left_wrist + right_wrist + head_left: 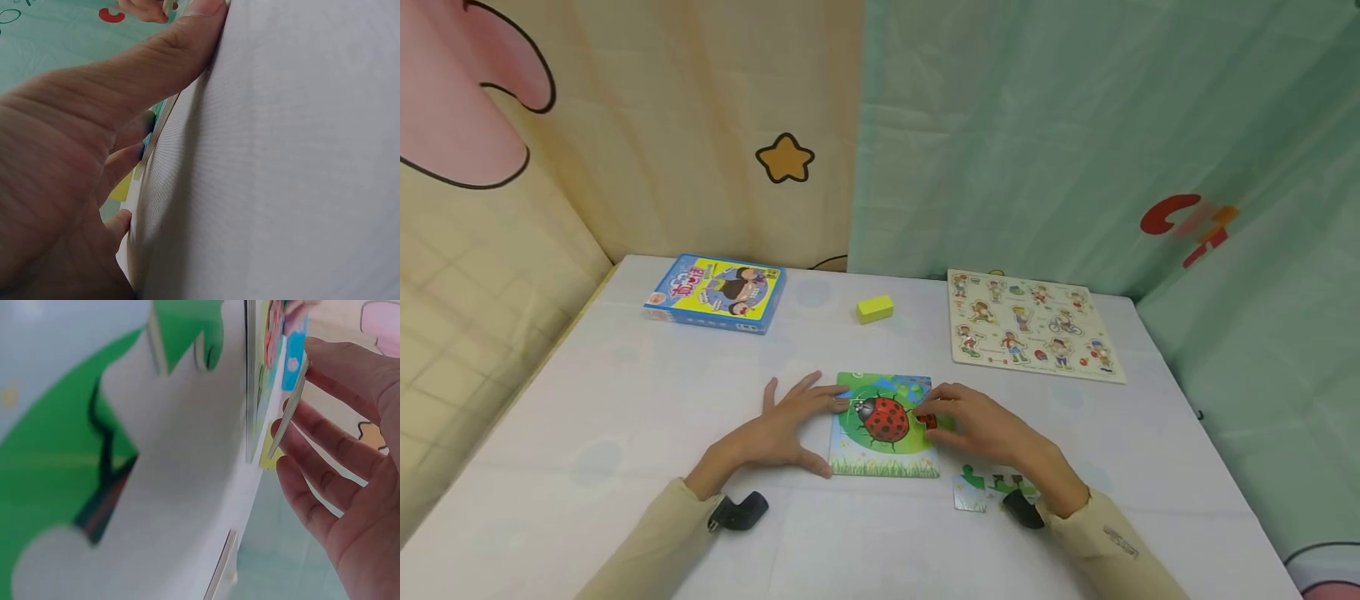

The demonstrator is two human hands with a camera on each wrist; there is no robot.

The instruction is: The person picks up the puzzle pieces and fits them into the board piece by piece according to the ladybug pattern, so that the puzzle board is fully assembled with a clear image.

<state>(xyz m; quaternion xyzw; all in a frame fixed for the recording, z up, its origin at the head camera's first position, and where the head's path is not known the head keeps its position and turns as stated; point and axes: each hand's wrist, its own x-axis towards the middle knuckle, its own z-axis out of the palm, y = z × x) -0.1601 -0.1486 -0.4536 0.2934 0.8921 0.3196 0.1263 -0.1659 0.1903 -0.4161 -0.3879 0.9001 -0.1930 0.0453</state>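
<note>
A flat ladybug puzzle (880, 454) lies on the white table in the head view. My left hand (782, 429) is spread at its left side, fingertips over the upper left part and thumb at the lower left edge. My right hand (981, 421) pinches a puzzle piece (928, 421) with red on it, over the puzzle's right side. Seen edge-on in the right wrist view, that thin puzzle piece (289, 412) sits between thumb and fingers, tilted and close beside the puzzle. Loose puzzle pieces (970, 493) lie below my right forearm, partly hidden by it.
At the back left lies a blue and yellow box (715, 292). A yellow block (875, 309) rests behind the puzzle. To the back right is a pale board (1033, 329) with several small figures. Curtains (1000, 150) hang along the table's far edge.
</note>
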